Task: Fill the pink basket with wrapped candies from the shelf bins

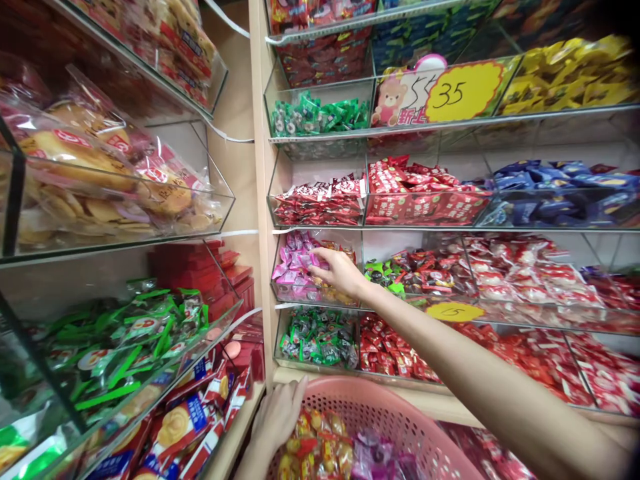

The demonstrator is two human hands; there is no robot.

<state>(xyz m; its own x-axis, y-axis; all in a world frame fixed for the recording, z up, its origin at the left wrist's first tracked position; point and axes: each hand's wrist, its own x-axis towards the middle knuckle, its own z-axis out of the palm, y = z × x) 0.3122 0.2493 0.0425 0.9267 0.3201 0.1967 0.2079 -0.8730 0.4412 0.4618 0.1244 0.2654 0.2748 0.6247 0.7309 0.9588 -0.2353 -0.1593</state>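
My right hand (339, 270) reaches into a clear shelf bin (280, 293) of pink wrapped candies (295, 263), with its fingers curled down among the wrappers. What, if anything, they grip is hidden. My left hand (280, 413) holds the left rim of a pink perforated basket (380, 407) at the bottom of the view. The basket contains orange-yellow wrapped sweets (315, 447) and a few purple wrapped ones (375, 457).
Clear bins fill the shelves: green candies (320, 115), red packets (420, 190), blue packets (555, 190), dark green sweets (317, 337). A yellow price tag (463, 92) reads 35. Angled bins of bagged biscuits (100, 180) and green packets (125, 340) stand on the left.
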